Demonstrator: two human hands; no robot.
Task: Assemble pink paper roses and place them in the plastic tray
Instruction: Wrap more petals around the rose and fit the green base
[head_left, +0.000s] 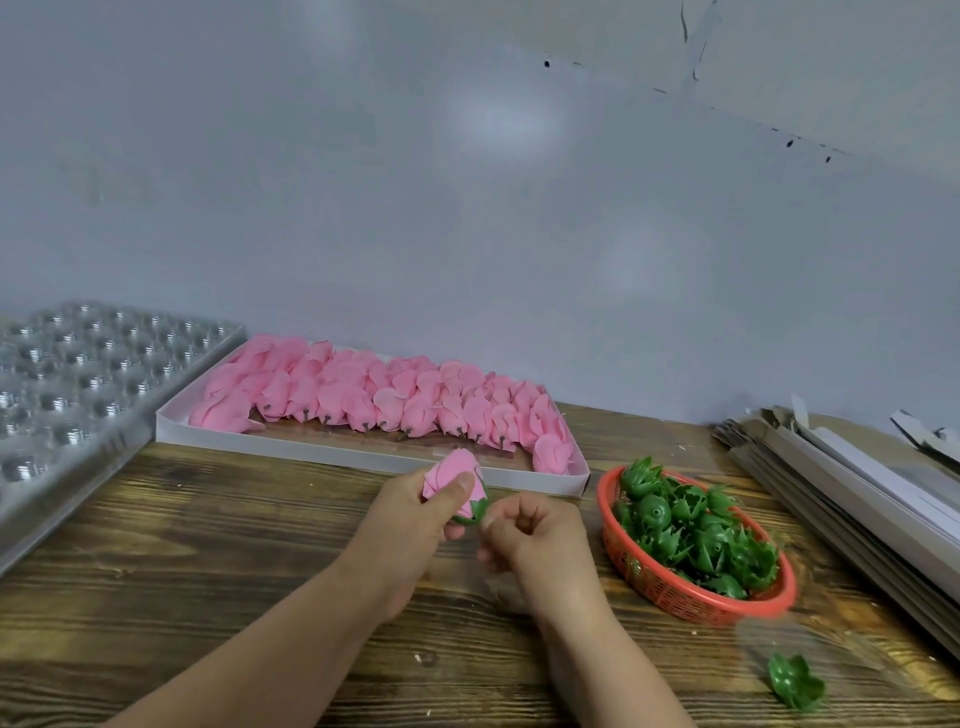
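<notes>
Rose (451, 475) soft pink paper (spiky green base) | left hand (415, 512) grips | right hand (535, 535) curled

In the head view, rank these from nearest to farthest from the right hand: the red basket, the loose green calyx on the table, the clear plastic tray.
From the right hand:
1. Red basket, just to its right.
2. Loose green calyx, lower right near the table edge.
3. Clear plastic tray, far left.

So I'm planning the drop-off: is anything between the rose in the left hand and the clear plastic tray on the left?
Nothing visible. The left hand holds the pink paper rose above bare wooden table, and the clear plastic tray lies to its left. The white box of petals sits farther back.
</notes>
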